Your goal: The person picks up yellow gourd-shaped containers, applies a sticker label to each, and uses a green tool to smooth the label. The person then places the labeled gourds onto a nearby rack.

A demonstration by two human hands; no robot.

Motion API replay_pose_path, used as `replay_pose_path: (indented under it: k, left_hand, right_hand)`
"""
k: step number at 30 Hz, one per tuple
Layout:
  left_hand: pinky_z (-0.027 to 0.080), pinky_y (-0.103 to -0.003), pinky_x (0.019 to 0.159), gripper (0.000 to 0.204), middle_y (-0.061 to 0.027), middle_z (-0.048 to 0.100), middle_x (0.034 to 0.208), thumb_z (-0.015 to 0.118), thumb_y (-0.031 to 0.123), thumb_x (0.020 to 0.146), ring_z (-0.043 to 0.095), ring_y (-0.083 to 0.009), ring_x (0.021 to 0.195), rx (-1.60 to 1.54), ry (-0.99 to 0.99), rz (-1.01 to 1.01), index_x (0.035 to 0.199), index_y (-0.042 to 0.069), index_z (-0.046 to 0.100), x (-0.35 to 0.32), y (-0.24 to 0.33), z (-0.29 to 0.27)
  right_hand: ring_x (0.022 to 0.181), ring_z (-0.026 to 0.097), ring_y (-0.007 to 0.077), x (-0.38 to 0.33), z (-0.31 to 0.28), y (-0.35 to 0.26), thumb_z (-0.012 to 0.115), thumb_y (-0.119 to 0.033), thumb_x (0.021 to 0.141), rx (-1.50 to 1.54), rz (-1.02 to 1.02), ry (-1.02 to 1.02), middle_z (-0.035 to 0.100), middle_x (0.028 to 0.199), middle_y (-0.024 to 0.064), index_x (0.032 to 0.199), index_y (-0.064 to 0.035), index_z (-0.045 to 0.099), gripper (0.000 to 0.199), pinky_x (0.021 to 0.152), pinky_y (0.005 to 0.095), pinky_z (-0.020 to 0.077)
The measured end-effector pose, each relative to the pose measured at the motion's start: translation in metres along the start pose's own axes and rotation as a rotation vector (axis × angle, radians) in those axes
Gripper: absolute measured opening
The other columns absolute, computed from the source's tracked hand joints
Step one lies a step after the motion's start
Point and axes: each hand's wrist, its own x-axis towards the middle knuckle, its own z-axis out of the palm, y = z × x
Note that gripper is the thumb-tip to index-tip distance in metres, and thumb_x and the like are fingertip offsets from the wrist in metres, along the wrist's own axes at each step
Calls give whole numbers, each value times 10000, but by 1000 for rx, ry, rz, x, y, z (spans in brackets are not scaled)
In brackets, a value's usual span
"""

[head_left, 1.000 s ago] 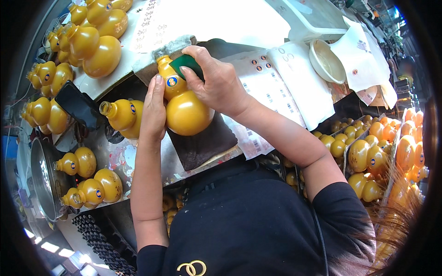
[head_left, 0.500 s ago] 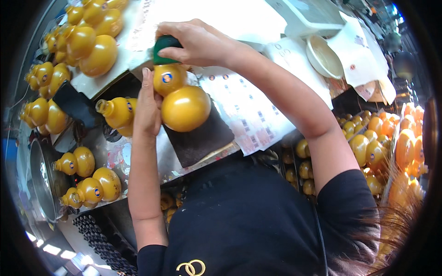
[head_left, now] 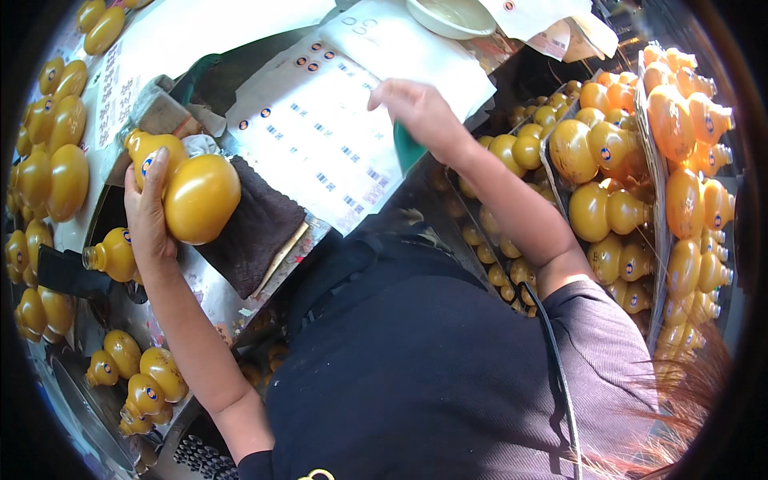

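My left hand (head_left: 150,210) is closed round the upper part of a yellow gourd-shaped bottle (head_left: 204,200). The bottle lies tilted, its narrow neck toward the upper left, with a small blue-and-orange round sticker under my thumb. Over the white label sheet (head_left: 320,132), my right hand (head_left: 420,116) is raised and partly blurred. A dark green rounded piece (head_left: 408,148) shows beneath its palm and appears held there; its exact kind is unclear. A dark folded cloth (head_left: 260,228) lies just beside the bottle. Another gourd bottle (head_left: 114,254) rests left of my left wrist.
Several gourd bottles (head_left: 64,180) stand along the left, more (head_left: 152,384) at lower left by a metal pan (head_left: 80,408). Crates of yellow and orange bottles (head_left: 616,160) fill the right. A white bowl (head_left: 452,18) sits at the back.
My right hand has left the bottle's neck and swung right with the green piece, uncovering the neck. My left hand still holds the bottle. The view has turned toward the right.
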Motion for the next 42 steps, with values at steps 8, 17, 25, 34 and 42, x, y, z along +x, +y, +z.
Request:
replay_pose_path:
  k: [8,17,25,34,42]
  left_hand:
    - [290,-356,1109,559,-172,370,1390,398,398,996,356,-245,1320,-100,166,124,1377,-2,315,-30,-5,-2]
    - [200,-382,1149,509,-166,392,1376,364,365,1010,334,-253,1335,33,340,496,1367,6,318,-87,-20,16]
    - [211,-382,1136,482,-158,385,1384,354,327,1019,340,-238,1330,75,379,445,1387,21,301,-103,-37,4]
    - [259,-384,1110,446,-147,407,1358,385,219,1008,368,-228,1297,147,395,481,1401,23,304,-119,-39,-3]
    - [229,-398,1120,495,-144,400,1371,454,212,981,354,-239,1318,89,448,378,1398,7,282,-129,-43,-5]
  right_hand:
    - [619,648,230,-74,-3,33,527,-331,933,-752,-222,-51,665,709,112,1193,-194,636,314,574,321,508]
    - [484,460,84,-93,29,33,696,-430,826,473,592,283,459,593,-6,757,-75,499,412,430,218,399]
    - [634,462,56,-73,-15,9,670,-287,854,475,422,158,526,660,-33,761,-73,620,238,579,200,363]
    - [878,628,178,97,42,-72,585,-151,873,-54,-380,-32,676,967,81,1012,-43,683,201,790,281,476]
    - [1083,583,277,219,140,-139,471,-29,825,-605,-770,-544,633,1174,76,1145,-148,654,388,935,351,449]
